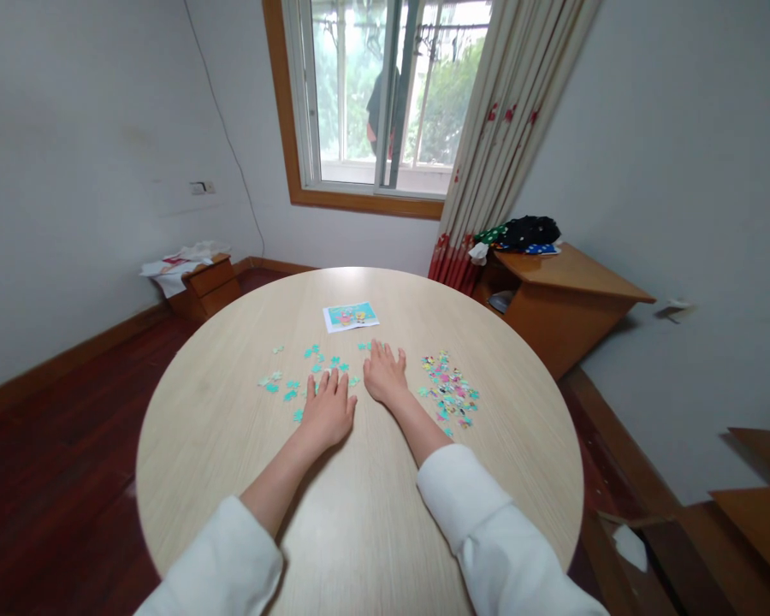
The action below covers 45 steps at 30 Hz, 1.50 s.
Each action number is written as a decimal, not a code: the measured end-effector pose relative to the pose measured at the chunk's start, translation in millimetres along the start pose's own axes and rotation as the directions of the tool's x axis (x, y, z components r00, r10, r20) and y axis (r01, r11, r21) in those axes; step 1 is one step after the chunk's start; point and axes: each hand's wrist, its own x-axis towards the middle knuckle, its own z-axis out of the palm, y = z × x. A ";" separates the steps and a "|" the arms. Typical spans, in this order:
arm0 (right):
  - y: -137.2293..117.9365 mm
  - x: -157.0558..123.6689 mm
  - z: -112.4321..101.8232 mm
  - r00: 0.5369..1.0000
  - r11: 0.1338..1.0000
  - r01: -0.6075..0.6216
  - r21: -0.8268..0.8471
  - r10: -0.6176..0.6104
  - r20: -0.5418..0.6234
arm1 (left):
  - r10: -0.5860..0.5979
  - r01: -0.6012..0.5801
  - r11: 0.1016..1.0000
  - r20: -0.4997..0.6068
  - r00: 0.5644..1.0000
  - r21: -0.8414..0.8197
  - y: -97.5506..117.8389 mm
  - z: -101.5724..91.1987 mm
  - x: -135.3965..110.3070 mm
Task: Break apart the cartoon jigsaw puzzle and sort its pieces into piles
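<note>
My left hand (328, 409) lies palm down among loose turquoise jigsaw pieces (291, 391), fingers stretched forward and somewhat apart. Some of those pieces are partly covered by it. My right hand (385, 372) rests on the table just to the right, with its fingers spread and the tips close to a couple of turquoise pieces (363, 346). Whatever may be under its palm is hidden. A dense pile of mixed pink, yellow and turquoise jigsaw pieces (450, 389) lies to the right of my right hand. Beyond both hands is a small printed picture (352, 316) with cartoon figures on turquoise.
Everything lies on a round pale wooden table (359, 539). Behind it are a window (385, 103) and a curtain (506, 111). A wooden cabinet (571, 282) with cloths stands back right, a small drawer unit (205, 287) back left. A person (377, 115) is partly visible beyond the glass.
</note>
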 end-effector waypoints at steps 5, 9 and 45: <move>-6.2 -8.6 -5.4 0.998 0.988 0.032 -0.153 -0.039 -0.046 | -0.008 0.008 1.000 -0.002 1.000 -0.007 0.7 -2.3 -1.0; -3.5 -28.8 -18.2 0.991 0.947 0.127 -0.296 -0.133 0.000 | -0.004 0.004 1.000 -0.030 1.000 -0.009 0.4 -2.5 -1.4; -64.1 67.6 -7.6 0.903 0.919 0.389 -0.068 -0.366 0.226 | -0.039 0.035 0.998 -0.061 0.997 -0.056 1.7 -21.0 -5.8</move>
